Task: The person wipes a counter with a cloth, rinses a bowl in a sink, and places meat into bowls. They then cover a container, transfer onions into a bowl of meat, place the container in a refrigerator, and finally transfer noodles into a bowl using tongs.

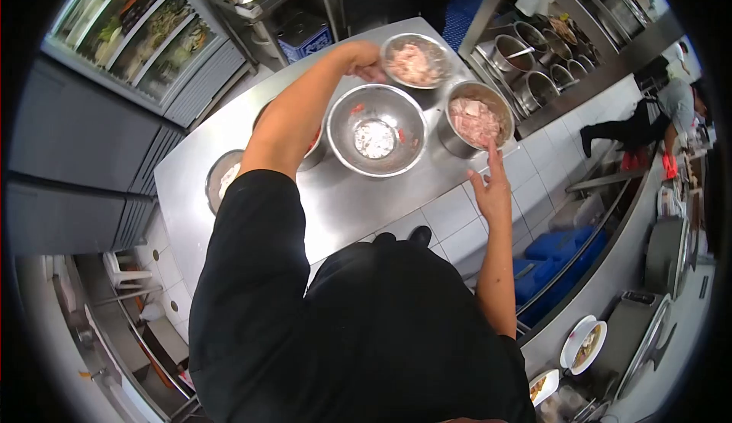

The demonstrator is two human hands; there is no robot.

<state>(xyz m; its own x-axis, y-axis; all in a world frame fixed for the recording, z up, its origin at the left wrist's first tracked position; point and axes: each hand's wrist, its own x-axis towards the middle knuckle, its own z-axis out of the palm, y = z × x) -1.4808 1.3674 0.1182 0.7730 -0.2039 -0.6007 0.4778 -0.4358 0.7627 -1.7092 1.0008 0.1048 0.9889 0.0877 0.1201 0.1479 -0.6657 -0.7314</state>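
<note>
At the far end of the steel table, my left hand (366, 62) has its fingers at the left rim of a small metal bowl (414, 63) of pale raw meat pieces, gripping its edge. The hand and this bowl are slightly blurred. My right hand (492, 183) is open, thumb apart and fingers stretched toward the near rim of a deep metal pot (456, 142) that holds pink raw meat (476, 120). Between the two hands stands a wide metal mixing bowl (351, 129), with a few red smears on its inner wall.
My left forearm partly covers another metal container (311, 160) with red contents. A bowl with something white (221, 181) sits at the table's left edge. A shelf of pots (531, 57) stands right of the table, a glass-door fridge (145, 30) at left. Another person (675, 110) bends over at far right.
</note>
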